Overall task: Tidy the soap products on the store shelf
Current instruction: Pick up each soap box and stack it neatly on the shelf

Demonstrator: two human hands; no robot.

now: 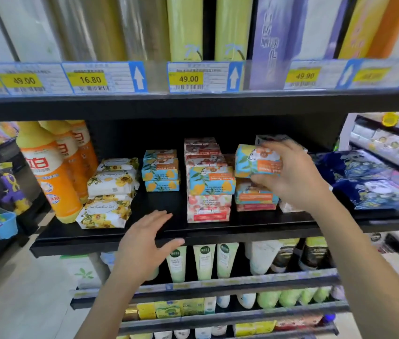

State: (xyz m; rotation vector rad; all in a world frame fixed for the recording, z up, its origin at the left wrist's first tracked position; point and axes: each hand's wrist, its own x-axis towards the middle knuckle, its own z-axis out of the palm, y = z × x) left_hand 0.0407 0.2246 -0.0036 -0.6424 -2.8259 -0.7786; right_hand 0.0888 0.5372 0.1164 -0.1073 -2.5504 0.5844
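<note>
1. Now the right hand (289, 177) grips a blue soap box (254, 160), long side left-to-right, above the right pile (256, 195);
2. the left hand (144, 238) is spread, holding nothing, nearer the matching blue pile (160, 171).

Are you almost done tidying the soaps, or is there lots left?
About halfway, I'd guess. The blue stack on the left looks neat already. The right hand grips one blue soap box, held above the right pile. The left hand hovers open by the shelf edge. Not yet sorted: the middle pile mixes blue and pink boxes.
</note>
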